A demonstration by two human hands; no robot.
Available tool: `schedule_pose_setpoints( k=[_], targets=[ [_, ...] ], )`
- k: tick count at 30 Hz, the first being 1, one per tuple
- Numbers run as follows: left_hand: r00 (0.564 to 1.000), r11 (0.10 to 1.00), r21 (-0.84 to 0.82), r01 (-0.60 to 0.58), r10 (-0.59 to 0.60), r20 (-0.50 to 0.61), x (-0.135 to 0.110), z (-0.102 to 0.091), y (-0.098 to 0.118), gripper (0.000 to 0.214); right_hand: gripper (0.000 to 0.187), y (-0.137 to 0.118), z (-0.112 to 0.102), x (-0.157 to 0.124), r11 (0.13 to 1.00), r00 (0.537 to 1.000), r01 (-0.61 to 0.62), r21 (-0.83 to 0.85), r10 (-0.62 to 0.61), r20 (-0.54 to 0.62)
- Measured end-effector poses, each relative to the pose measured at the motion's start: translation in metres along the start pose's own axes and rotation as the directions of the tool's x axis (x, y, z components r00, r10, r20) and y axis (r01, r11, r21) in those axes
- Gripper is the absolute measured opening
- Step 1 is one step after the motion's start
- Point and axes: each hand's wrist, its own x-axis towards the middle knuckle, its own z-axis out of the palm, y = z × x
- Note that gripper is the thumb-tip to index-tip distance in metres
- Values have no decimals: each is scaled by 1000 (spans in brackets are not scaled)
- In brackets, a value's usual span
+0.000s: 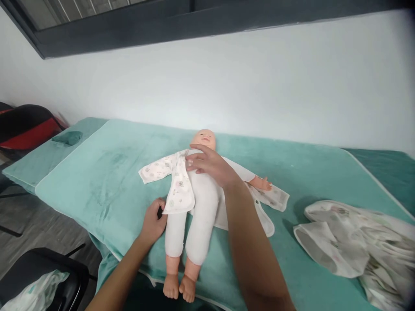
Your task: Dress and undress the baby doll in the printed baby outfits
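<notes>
A baby doll [204, 194] with a white cloth body lies on its back, its bare feet towards me. A white patterned baby shirt [181, 190] covers its arm and side at the left. The rest of the shirt is spread beneath the doll, and its other sleeve [275, 196] lies flat beside the doll's uncovered hand. My left hand [156, 220] is closed at the shirt's lower left corner, fingertips partly hidden. My right hand [210, 166] lies across the doll's chest with fingers stretched out, touching the shirt's front edge near the neck.
The doll lies on a bed with a green cover [106, 172], against a white wall [227, 86]. Crumpled patterned baby clothes [353, 242] lie at the right. A black chair [48, 276] holding a plastic bag stands lower left, and a black-red chair [29, 129] farther back.
</notes>
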Motion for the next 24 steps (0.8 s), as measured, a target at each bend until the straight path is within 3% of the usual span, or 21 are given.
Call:
schedule_pose_setpoints(
  k=[3, 5, 7, 10, 13, 16, 20, 24],
  targets=[
    [1000, 1000, 13, 7, -7, -6, -1, 0, 0, 19, 58, 0, 9, 6, 972, 997, 32, 234, -13, -82],
    [1000, 1000, 16, 7, -7, -5, -1, 0, 1, 19, 57, 3, 18, 12, 962, 987, 80, 262, -40, -153],
    [1000, 1000, 26, 3, -2, -10, -1, 0, 2, 20, 53, 7, 28, 15, 985, 975, 114, 131, -85, -207],
    [999, 999, 49, -4, 5, -33, -1, 1, 3, 19, 35, 13, 41, 17, 962, 953, 173, -213, -218, -212],
    [996, 997, 79, -4, 11, -89, -4, 1, 3, 13, 31, 18, 47, 17, 837, 909, 248, -488, -375, -182],
    [992, 995, 91, -28, 39, -118, -7, -1, 4, 7, 43, 20, 43, 17, 665, 860, 235, -708, -482, -167],
    [987, 998, 7, -67, 67, -145, -6, -4, 8, 17, 57, 22, 32, 16, 441, 853, 286, -851, -522, 16],
    [986, 998, -24, -60, 56, -155, -2, -5, 9, 21, 36, 24, 32, 17, 378, 858, 344, -860, -499, 124]
  ],
)
